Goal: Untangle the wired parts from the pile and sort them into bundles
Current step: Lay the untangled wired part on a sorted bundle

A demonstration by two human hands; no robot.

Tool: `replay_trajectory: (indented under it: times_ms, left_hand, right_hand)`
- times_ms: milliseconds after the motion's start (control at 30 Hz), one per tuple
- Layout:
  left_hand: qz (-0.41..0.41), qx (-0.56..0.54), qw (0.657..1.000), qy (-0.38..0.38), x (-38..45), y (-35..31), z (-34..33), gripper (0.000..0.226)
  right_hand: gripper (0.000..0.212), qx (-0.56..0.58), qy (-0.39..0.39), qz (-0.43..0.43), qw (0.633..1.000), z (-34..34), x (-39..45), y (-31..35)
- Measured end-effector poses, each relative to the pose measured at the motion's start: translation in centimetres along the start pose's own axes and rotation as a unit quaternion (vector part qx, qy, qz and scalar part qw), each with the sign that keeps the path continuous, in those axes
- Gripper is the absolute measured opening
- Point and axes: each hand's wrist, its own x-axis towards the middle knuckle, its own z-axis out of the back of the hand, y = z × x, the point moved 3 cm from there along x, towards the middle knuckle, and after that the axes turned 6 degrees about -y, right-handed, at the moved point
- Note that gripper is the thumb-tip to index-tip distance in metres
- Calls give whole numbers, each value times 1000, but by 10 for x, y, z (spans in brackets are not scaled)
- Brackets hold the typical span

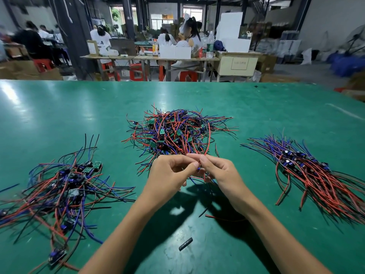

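Note:
A tangled pile [177,131] of red, blue and black wires with small green boards lies mid-table. Just in front of it, my left hand [169,173] and my right hand [219,173] meet, both pinching one wired part [199,170] whose wires trail down toward me and up into the pile. The part itself is mostly hidden by my fingers. A loose bundle [67,186] of wired parts lies at the left. A neater bundle [316,175], its wires running the same way, lies at the right.
The green table [59,115] spreads wide around the piles. A short black tube piece [185,243] lies near me between my forearms. Beyond the far edge, people sit at workbenches with red stools, boxes and bottles.

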Motion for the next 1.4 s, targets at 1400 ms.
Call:
replay_trajectory:
  times_ms: [1400]
  left_hand:
    - [167,-78,971,150,-2,-3,3,12]
  right_hand:
    - [19,190,-250,-58,948,26,3,4]
